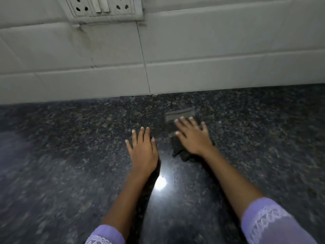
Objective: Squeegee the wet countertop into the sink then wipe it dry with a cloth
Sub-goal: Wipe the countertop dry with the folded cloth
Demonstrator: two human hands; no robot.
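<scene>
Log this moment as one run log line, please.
phase: cloth wipe | right hand: flat on dark cloth | left hand: open on countertop | sink, squeegee: out of view

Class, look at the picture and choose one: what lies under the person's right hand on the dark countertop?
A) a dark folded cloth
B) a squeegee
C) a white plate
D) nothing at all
A: the right hand lies flat, fingers spread, on a dark cloth that shows beyond the fingertips and beside the wrist on the countertop.
</scene>
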